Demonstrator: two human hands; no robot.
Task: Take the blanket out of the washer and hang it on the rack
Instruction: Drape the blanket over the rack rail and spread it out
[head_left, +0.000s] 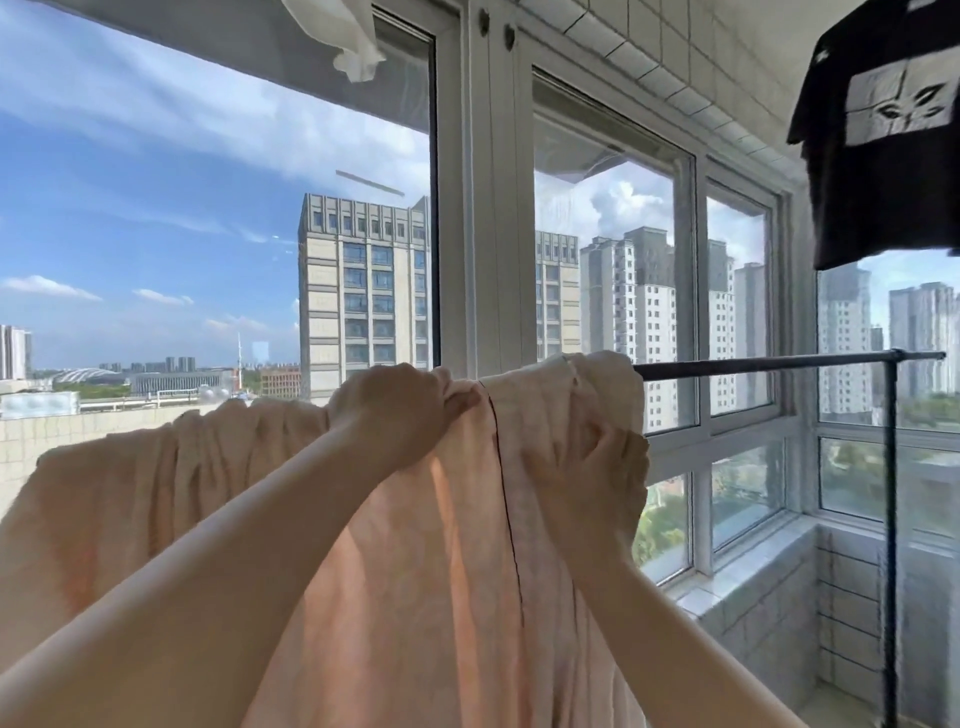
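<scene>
My left hand (400, 410) and right hand (597, 467) each grip bunched folds of the soft, limp peach cotton blanket (415, 571) draped over the thin black metal rack bar (779, 364); it looks damp-heavy, best held near the top edge.

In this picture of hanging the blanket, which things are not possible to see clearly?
- Head view: the rack bar under the blanket is hidden by the cloth.
- The blanket's lower hem is cut off by the bottom edge.
- The right hand fingertips are buried in folds.
- The left hand palm faces away.
- The washer is out of view.
</scene>
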